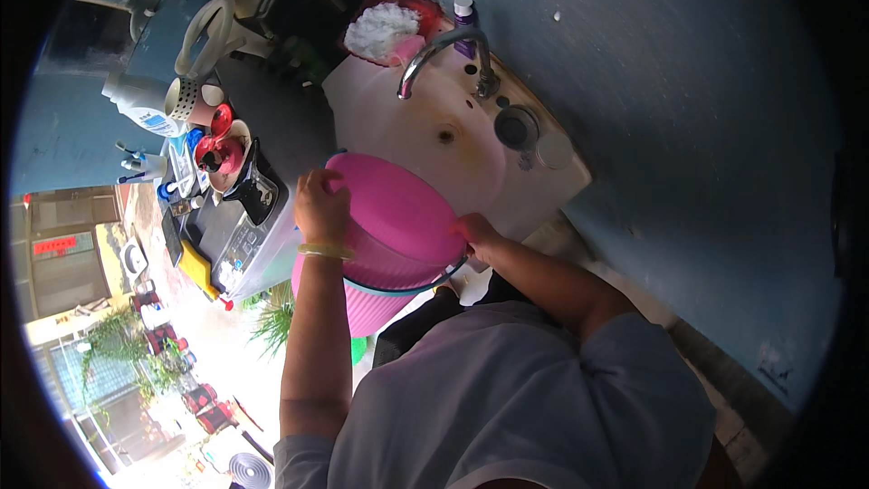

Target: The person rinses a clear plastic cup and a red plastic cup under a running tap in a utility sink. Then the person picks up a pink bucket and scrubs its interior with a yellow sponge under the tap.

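Note:
A pink ribbed plastic bucket is held tilted at the near edge of the white washbasin. A blue-green band or handle crosses its near side. My left hand, with a pale bangle at the wrist, curls its fingers over the bucket's left rim. On the other side, my right hand grips the rim near the handle's end. A curved chrome faucet arches over the basin, beyond the bucket. Whether anything lies inside the bucket cannot be made out.
On the basin's far side are a red tray holding white material, a purple bottle and a dark round container. A washing machine at left bears cups, a red container and a black dish. A wall borders the right.

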`<state>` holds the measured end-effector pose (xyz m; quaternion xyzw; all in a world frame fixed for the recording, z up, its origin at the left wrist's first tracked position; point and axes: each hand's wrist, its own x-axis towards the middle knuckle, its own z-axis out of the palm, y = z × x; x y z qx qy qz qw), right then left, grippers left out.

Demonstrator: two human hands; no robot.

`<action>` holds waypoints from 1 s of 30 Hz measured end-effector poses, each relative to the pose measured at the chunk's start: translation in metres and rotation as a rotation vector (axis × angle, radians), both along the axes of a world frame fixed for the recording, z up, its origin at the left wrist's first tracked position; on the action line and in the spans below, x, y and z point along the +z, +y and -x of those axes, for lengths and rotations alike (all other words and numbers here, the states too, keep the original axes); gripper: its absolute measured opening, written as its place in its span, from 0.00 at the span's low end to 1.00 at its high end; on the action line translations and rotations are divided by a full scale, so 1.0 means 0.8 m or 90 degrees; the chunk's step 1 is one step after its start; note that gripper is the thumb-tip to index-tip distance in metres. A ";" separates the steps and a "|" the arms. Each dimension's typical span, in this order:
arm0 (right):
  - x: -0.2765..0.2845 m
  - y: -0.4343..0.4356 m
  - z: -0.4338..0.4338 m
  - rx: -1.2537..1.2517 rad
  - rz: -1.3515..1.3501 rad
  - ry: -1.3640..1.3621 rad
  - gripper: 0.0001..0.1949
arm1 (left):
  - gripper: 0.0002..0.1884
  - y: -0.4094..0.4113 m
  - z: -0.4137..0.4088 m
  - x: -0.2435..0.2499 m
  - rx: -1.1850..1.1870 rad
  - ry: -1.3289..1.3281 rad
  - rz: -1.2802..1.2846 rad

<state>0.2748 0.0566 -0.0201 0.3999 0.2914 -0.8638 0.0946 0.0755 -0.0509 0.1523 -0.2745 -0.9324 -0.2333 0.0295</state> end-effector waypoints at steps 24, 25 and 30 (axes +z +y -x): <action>0.031 0.040 -0.003 0.082 0.015 0.061 0.08 | 0.25 0.027 -0.067 0.045 -0.009 -0.011 -0.107; 0.039 0.042 -0.004 0.097 0.003 0.068 0.09 | 0.25 0.021 -0.067 0.046 -0.005 -0.025 -0.130; 0.071 0.046 -0.011 0.181 -0.045 0.076 0.15 | 0.29 0.000 -0.070 0.053 0.057 -0.123 -0.296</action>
